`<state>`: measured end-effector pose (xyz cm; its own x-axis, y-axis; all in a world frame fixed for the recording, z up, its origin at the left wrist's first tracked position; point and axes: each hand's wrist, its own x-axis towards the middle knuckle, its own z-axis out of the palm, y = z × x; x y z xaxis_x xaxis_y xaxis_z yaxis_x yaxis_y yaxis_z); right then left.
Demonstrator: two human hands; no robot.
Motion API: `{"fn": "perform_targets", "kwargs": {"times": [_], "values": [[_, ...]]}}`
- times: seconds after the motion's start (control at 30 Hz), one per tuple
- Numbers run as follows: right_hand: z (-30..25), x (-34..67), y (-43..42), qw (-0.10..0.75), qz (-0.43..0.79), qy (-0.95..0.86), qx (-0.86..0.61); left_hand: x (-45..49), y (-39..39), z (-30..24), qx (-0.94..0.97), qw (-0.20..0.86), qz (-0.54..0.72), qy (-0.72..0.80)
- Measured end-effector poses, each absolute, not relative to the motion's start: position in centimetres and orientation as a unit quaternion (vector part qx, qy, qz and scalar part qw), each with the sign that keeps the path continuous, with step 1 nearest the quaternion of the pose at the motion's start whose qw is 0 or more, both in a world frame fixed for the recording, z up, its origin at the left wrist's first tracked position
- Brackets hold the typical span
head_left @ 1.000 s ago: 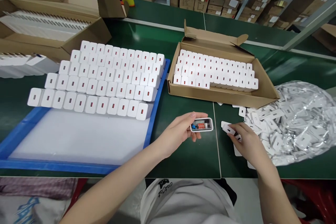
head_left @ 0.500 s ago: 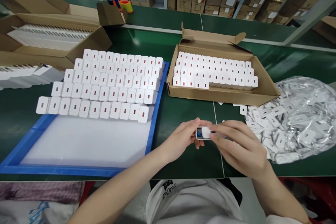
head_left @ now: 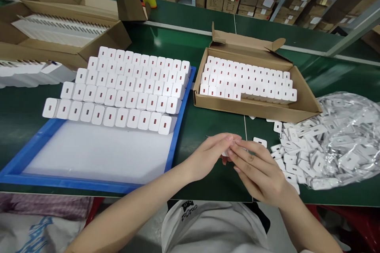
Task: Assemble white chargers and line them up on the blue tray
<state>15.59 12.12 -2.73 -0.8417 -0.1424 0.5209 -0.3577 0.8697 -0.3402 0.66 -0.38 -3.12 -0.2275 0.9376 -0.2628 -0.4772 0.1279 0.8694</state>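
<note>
My left hand [head_left: 208,157] is closed around a small white charger [head_left: 225,153], above the green bench top. Only a sliver of the charger shows between my fingers. Across its front lie the fingers of my right hand [head_left: 263,170], pressed together against it; the end cover is hidden beneath them. A loose white end cover [head_left: 260,142] with a slot rests just beyond my right hand. To the right, many similar covers [head_left: 299,158] spill from a clear plastic bag [head_left: 359,134].
Rows of white chargers [head_left: 121,117] stand on a blue-rimmed tray [head_left: 177,136] at left. An open carton [head_left: 252,110] behind my hands holds more chargers. Another carton [head_left: 97,43] at the far left contains white parts with metal pins. A roll of yellow-orange tape [head_left: 149,0] sits at the back.
My right fingers have moved from holding the white cover at the charger's opening to lying flat over it, hiding the dark and blue inside. The view has shifted slightly.
</note>
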Motion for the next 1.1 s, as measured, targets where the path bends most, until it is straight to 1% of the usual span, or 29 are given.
{"fn": "perform_targets", "kwargs": {"times": [0.07, 0.17, 0.2, 0.27, 0.33, 0.37, 0.43, 0.57, 0.8, 1.0, 1.1], "values": [[-2.7, 15.9, 11.9, 0.262, 0.288, -0.917, 0.089, 0.6, -0.4, -2.9, 0.261, 0.560, 0.610, 0.496], [-2.7, 16.3, 11.7, 0.324, 0.403, -0.853, -0.063, 0.7, -0.5, -2.7, 0.295, 0.521, 0.596, 0.535], [-2.7, 16.3, 11.8, 0.329, 0.431, -0.832, -0.116, 0.8, -0.6, -2.7, 0.301, 0.507, 0.590, 0.551], [-2.9, 16.3, 11.9, 0.286, 0.491, -0.801, -0.186, 0.8, -0.7, -2.9, 0.315, 0.486, 0.581, 0.571], [-3.2, 16.1, 12.0, 0.210, 0.555, -0.778, -0.205, 0.9, -0.8, -3.1, 0.334, 0.479, 0.576, 0.572], [-3.3, 16.0, 12.0, 0.186, 0.581, -0.766, -0.204, 0.8, -0.9, -3.1, 0.342, 0.477, 0.574, 0.571], [-3.5, 15.8, 11.9, 0.178, 0.616, -0.743, -0.191, 0.8, -0.9, -3.1, 0.353, 0.472, 0.574, 0.568], [-3.4, 15.3, 11.3, 0.212, 0.637, -0.718, -0.183, 0.7, -1.0, -2.6, 0.373, 0.443, 0.572, 0.582], [-2.7, 14.5, 10.7, 0.254, 0.624, -0.713, -0.195, 0.7, -1.1, -2.5, 0.421, 0.391, 0.550, 0.606], [-2.0, 15.3, 12.0, 0.248, 0.590, -0.746, -0.184, 0.7, -1.5, -2.4, 0.447, 0.386, 0.519, 0.618], [-1.8, 15.0, 12.4, 0.247, 0.585, -0.754, -0.170, 0.7, -1.5, -2.5, 0.439, 0.343, 0.553, 0.620]]}}
